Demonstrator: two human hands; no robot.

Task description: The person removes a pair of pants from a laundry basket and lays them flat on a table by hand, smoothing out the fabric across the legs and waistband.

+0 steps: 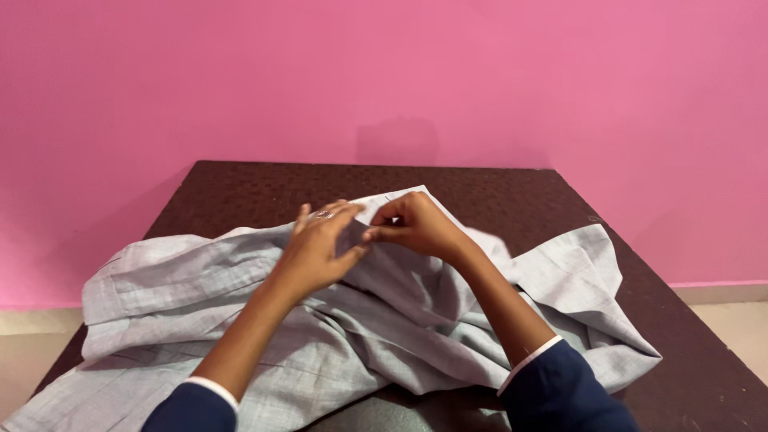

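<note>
A crumpled light grey shirt [200, 304] lies spread across a dark brown table [496, 192]. My left hand [320, 244], with a ring on one finger, rests on the shirt near its far middle edge, fingers pinching the cloth. My right hand [416, 226] meets it there, thumb and fingers closed on a fold of the same grey fabric by the collar edge. Both forearms come up from dark blue sleeves with white cuffs at the bottom of the view. The shirt's lower part is hidden under my arms.
A pink wall [384, 80] stands right behind the table's far edge. Pale floor [736, 320] shows to the right and left of the table. The shirt hangs over the table's left front edge.
</note>
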